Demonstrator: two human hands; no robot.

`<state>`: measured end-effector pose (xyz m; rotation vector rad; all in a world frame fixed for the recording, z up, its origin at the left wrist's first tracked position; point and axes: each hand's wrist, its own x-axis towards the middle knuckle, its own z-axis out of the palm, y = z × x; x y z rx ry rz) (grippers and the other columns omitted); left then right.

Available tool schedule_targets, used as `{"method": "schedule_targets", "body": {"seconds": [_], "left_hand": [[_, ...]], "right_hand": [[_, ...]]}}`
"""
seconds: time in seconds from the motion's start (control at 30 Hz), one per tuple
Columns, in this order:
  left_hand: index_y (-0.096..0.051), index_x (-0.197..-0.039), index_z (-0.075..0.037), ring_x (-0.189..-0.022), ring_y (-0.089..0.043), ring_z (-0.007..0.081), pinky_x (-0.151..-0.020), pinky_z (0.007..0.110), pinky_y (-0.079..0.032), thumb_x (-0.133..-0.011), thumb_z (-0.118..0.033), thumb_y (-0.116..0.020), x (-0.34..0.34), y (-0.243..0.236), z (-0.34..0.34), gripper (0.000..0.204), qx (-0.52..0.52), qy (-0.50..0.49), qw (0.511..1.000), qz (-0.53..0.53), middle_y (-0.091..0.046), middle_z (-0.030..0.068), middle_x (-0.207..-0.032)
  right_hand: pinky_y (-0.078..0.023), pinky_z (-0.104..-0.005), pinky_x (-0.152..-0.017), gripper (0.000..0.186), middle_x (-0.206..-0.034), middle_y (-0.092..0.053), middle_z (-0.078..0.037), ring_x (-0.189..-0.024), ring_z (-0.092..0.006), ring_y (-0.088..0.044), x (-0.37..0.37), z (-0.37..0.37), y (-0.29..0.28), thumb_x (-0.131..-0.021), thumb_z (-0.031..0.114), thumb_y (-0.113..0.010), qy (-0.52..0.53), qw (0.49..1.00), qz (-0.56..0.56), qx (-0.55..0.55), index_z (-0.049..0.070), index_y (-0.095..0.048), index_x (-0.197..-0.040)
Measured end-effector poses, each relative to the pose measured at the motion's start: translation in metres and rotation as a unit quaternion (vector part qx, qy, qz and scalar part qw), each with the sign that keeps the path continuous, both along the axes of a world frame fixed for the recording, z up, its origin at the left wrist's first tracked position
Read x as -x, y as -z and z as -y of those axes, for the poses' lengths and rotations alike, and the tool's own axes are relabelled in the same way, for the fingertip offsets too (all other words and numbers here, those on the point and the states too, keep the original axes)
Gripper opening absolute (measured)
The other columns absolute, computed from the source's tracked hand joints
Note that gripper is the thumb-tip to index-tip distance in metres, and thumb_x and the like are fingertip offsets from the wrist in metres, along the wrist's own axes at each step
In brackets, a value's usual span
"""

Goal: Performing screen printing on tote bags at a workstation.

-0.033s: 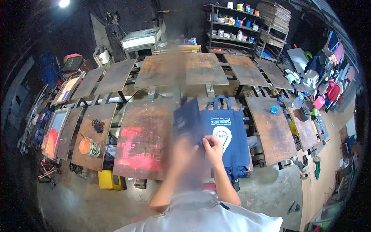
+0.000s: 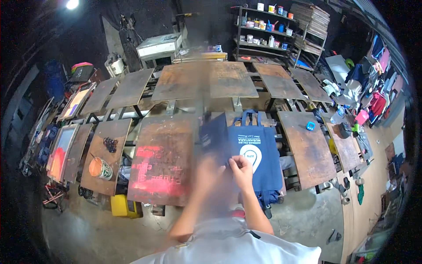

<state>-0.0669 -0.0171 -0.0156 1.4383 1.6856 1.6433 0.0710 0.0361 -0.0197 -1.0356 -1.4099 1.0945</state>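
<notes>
Nothing has visibly moved since the earlier frame: our left hand (image 2: 206,169) is again a motion blur lifting a dark blue panel (image 2: 214,134), and we cannot tell how far its grip is closed, though the panel seems raised to peel it off the stack. Our right hand (image 2: 241,169) pinches the near edge of the navy tote bag (image 2: 259,154), fingers closed on the fabric, probably to pin it flat. This bag lies on the rusty surface (image 2: 307,149) straight ahead, long axis running away from us, handles pointing far.
</notes>
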Motion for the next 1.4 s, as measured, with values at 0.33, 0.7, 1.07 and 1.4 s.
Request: {"method": "schedule_targets", "body": {"seconds": [0.33,0.7,1.07,1.4], "left_hand": [[-0.068,-0.102,0.007,-0.08,-0.065,0.0121,-0.074,0.028,-0.052,-0.096,-0.015,-0.066,-0.086,-0.009,-0.025,0.023,0.077,0.036,0.996,-0.022,-0.072,0.0091,-0.088],[-0.069,-0.094,0.003,-0.075,-0.064,0.0088,-0.071,0.025,-0.053,-0.086,-0.006,-0.078,-0.167,-0.026,-0.022,0.015,0.083,0.005,0.994,0.069,-0.071,0.0052,-0.084],[-0.061,-0.098,-0.001,-0.076,-0.063,0.0099,-0.07,0.025,-0.05,-0.083,-0.007,-0.08,-0.231,-0.057,-0.011,0.025,0.039,0.069,0.997,0.019,-0.064,0.0035,-0.087],[-0.059,-0.127,-0.004,-0.086,-0.057,0.0103,-0.078,0.025,-0.05,-0.074,-0.005,-0.084,-0.225,-0.093,-0.046,0.059,-0.012,-0.002,0.999,-0.048,-0.063,0.0063,-0.113]], "right_hand": [[-0.048,-0.0249,-0.065,0.016,-0.077,-0.067,-0.001,-0.071,-0.0065,-0.058,-0.089,-0.006,-0.002,-0.087,0.014,-0.076,-0.013,0.997,0.004,0.078,-0.001,-0.068,-0.088],[-0.05,-0.0279,-0.067,0.032,-0.093,-0.068,-0.006,-0.074,-0.0095,-0.059,-0.164,-0.035,-0.011,-0.085,0.017,-0.077,-0.038,0.997,0.001,0.067,-0.002,-0.069,-0.11],[-0.048,-0.025,-0.069,0.009,-0.084,-0.068,-0.003,-0.075,-0.0078,-0.058,-0.202,-0.076,-0.034,-0.088,0.004,-0.067,-0.08,0.989,-0.127,0.004,-0.004,-0.069,-0.094],[-0.044,-0.0249,-0.061,0.018,-0.07,-0.061,-0.002,-0.067,-0.0066,-0.052,-0.211,-0.047,-0.03,-0.081,0.009,-0.077,-0.12,0.992,-0.048,-0.001,-0.003,-0.064,-0.08]]}}
